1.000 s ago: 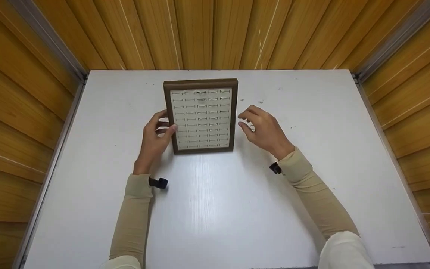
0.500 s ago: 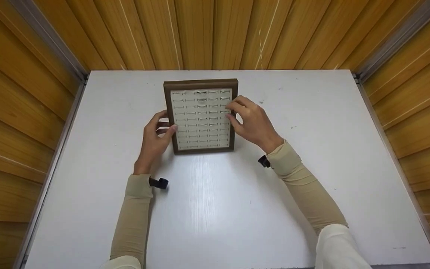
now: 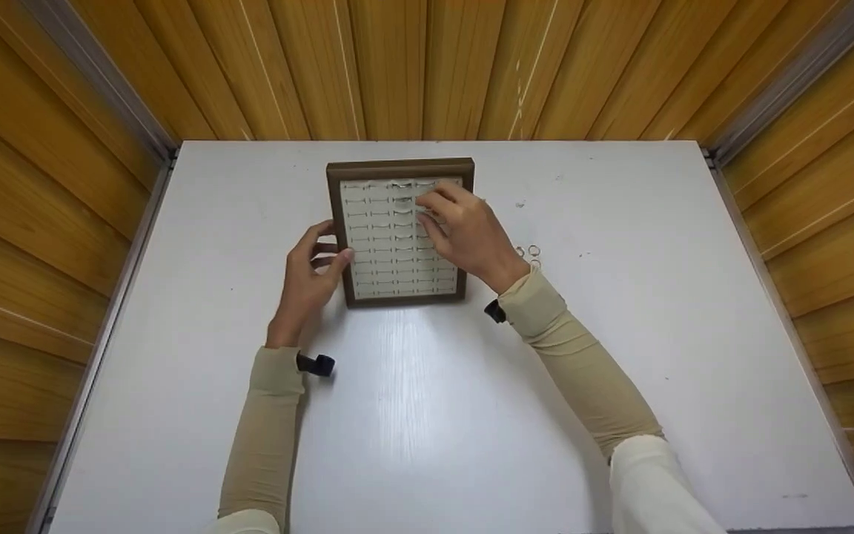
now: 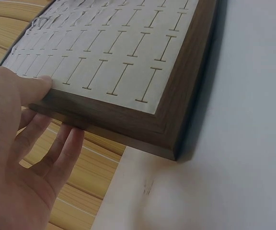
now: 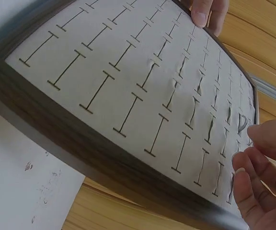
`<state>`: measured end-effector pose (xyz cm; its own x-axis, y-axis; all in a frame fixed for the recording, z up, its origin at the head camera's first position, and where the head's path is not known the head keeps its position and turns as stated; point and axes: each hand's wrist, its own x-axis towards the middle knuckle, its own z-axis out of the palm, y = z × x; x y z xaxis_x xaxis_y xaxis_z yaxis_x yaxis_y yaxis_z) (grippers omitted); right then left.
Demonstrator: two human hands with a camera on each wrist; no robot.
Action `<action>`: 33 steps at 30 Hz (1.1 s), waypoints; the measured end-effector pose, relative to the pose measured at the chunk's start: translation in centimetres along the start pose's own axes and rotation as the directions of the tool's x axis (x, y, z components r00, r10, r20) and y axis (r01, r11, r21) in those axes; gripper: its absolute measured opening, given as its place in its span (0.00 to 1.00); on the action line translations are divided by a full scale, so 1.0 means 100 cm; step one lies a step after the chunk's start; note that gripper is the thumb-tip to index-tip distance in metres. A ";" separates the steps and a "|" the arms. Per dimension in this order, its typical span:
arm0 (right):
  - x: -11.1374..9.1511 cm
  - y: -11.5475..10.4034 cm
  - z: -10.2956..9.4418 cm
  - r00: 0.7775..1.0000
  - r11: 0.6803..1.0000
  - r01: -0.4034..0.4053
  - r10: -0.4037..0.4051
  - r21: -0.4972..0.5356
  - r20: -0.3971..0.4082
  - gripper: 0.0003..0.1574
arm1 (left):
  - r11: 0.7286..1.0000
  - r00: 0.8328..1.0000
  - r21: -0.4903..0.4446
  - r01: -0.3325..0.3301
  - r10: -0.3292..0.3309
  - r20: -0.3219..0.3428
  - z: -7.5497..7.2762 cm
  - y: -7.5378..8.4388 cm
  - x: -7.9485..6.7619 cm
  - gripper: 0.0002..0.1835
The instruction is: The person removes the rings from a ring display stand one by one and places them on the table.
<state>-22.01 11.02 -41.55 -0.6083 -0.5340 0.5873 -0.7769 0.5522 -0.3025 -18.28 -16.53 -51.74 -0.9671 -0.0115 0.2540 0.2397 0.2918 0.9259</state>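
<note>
A dark-wood-framed display board [image 3: 369, 282] with a pale padded face stands tilted on the table, cut with rows of slots. My left hand [image 3: 310, 271] grips its left edge, thumb on the front and fingers behind, as the left wrist view shows. One ring [image 5: 243, 122] sticks up from a slot near the top. Close to it, my right hand [image 3: 464, 230] hovers over the board's upper right part, thumb and fingers bent and apart; I see nothing between them. Several slots in the middle gape. My right hand covers some slots in the head view.
Several loose rings [image 3: 534, 251] lie on the white table [image 3: 427, 415] right of the board, partly behind my right wrist. Small marks dot the tabletop. Wood-patterned walls [image 3: 390, 67] stand at the back and both sides.
My right hand has moved left from beside the board to over its upper right part, uncovering the loose rings on the table. My left hand and the board stay almost still.
</note>
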 end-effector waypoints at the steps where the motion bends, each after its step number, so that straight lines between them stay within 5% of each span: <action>1: 0.002 -0.001 0.002 1.000 1.000 0.002 -0.002 -0.010 0.004 0.07 | 1.000 1.000 0.000 0.001 -0.001 0.000 0.000 0.000 0.000 0.28; 33: 0.023 -0.011 0.027 0.999 0.985 0.005 -0.013 -0.174 -0.047 0.09 | 1.000 1.000 0.015 0.000 0.000 0.004 -0.002 -0.001 0.000 0.28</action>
<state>-22.98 7.41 -41.87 -0.5898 -0.5106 0.6257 -0.7396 0.6526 -0.1646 -18.25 -16.71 -51.76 -0.9675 -0.0080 0.2527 0.2382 0.3063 0.9216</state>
